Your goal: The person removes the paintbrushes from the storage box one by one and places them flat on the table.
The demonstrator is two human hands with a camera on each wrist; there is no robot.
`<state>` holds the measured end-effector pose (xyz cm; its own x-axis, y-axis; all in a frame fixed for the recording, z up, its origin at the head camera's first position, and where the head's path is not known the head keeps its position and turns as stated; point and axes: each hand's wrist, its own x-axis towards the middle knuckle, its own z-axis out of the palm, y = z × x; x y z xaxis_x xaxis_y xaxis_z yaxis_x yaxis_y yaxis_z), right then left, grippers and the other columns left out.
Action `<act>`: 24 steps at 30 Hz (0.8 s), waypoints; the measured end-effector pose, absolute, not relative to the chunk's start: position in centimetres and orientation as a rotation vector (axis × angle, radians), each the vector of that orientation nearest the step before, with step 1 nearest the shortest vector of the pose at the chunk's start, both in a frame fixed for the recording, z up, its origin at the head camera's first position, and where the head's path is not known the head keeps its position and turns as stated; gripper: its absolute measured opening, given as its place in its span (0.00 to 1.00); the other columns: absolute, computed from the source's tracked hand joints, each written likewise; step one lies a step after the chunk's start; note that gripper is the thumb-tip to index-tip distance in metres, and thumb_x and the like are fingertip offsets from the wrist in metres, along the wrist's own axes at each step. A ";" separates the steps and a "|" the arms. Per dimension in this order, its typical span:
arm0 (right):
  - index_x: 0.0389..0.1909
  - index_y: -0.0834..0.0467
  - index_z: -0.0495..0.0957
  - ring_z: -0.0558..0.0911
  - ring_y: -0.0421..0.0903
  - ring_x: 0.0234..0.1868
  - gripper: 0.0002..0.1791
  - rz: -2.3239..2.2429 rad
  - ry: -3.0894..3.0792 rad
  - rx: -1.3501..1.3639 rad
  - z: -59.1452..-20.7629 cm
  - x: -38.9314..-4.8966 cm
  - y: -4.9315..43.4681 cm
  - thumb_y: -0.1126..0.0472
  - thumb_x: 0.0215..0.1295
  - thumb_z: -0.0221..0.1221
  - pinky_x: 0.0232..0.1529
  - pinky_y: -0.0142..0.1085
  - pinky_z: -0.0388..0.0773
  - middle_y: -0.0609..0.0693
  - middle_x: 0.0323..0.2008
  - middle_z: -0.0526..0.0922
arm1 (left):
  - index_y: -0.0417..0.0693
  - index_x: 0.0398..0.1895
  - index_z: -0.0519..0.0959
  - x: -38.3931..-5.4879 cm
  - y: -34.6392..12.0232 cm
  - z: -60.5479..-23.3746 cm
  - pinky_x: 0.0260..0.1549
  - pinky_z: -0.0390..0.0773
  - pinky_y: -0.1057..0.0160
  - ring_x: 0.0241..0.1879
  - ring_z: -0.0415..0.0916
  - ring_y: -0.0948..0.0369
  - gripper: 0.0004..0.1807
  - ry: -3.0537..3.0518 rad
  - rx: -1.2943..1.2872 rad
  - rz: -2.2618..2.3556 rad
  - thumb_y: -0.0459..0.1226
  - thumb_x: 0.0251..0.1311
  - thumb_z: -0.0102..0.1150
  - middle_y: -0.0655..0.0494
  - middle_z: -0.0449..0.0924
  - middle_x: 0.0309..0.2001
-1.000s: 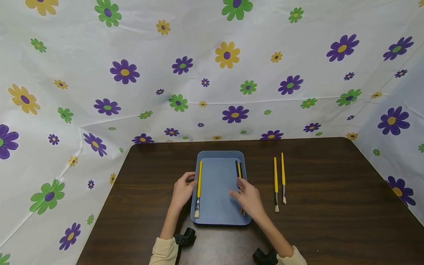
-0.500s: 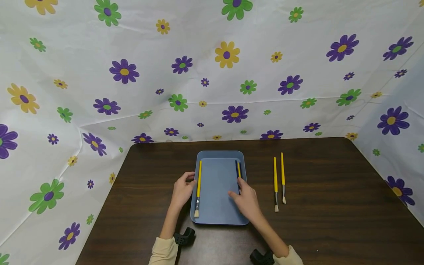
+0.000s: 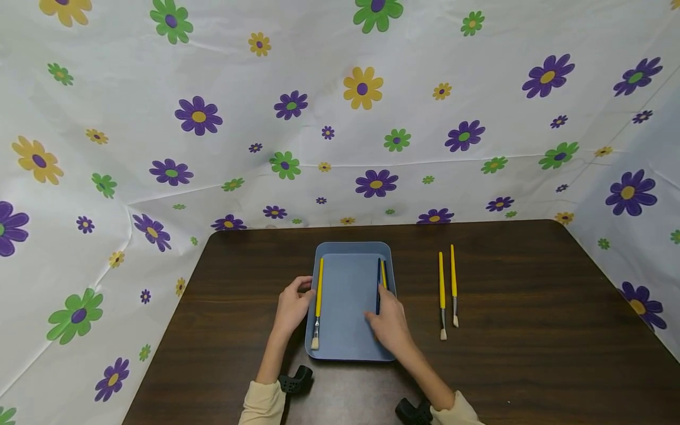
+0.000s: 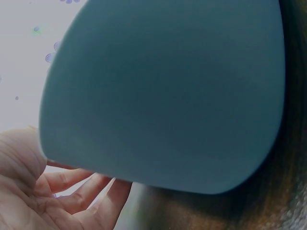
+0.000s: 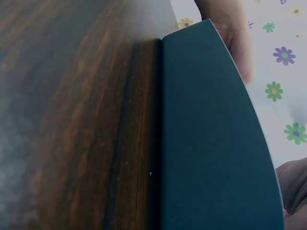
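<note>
Tray [image 3: 353, 248], smooth, round-cornered: left hand [image 3: 292, 308] grips edge; right hand [image 3: 390, 323] at slim brushes [image 3: 383, 274], grip unclear.

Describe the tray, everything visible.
The tray is blue-grey, a rounded rectangle with low raised walls, smooth and plastic-looking. It lies open side up on the table, long sides running front to back. The left grip holds its left wall. A brush lies along the left inside; slim handles lie along the right, partly under the right grip. Whether that grip touches the tray is hidden.
</note>
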<state>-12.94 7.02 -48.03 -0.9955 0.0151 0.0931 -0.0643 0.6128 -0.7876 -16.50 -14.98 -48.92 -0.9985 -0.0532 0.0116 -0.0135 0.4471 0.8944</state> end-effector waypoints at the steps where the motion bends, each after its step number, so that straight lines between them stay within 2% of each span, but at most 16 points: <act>1: 0.66 0.83 0.64 0.72 0.73 0.66 0.37 1.334 -2.737 0.046 -48.1 -13.0 7.0 0.78 0.56 0.67 0.64 0.60 0.70 0.80 0.62 0.71 | 0.35 0.60 0.80 -16.5 -15.0 -48.9 0.39 0.80 0.53 0.40 0.82 0.50 0.18 -2.641 0.063 -1.634 0.30 0.69 0.58 0.39 0.83 0.53; 13: 0.63 0.82 0.69 0.76 0.71 0.62 0.33 1.237 -2.664 0.060 -49.1 -14.1 6.3 0.86 0.51 0.58 0.55 0.57 0.79 0.78 0.58 0.76 | 0.34 0.60 0.80 -16.4 -14.9 -48.8 0.38 0.79 0.54 0.40 0.82 0.51 0.18 -2.633 0.057 -1.640 0.30 0.69 0.58 0.38 0.83 0.53; 19: 0.57 0.81 0.75 0.85 0.66 0.50 0.30 1.242 -2.566 0.110 -49.5 -14.1 6.2 0.90 0.47 0.54 0.44 0.49 0.85 0.75 0.52 0.80 | 0.34 0.60 0.80 -16.4 -14.8 -48.7 0.38 0.79 0.54 0.40 0.82 0.51 0.18 -2.634 0.054 -1.635 0.30 0.69 0.58 0.38 0.83 0.53; 24: 0.50 0.76 0.81 0.88 0.60 0.42 0.26 1.297 -2.527 0.141 -49.6 -14.0 6.2 0.89 0.46 0.57 0.39 0.42 0.86 0.69 0.44 0.86 | 0.34 0.60 0.80 -16.4 -14.8 -48.9 0.38 0.79 0.54 0.40 0.81 0.51 0.18 -2.641 0.064 -1.631 0.30 0.70 0.58 0.38 0.83 0.53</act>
<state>-13.96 6.23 -49.63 -0.9511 0.0479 0.3052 -0.2200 0.5885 -0.7780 -16.40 -14.84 -48.89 -0.9985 -0.0544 0.0098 -0.0156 0.4475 0.8941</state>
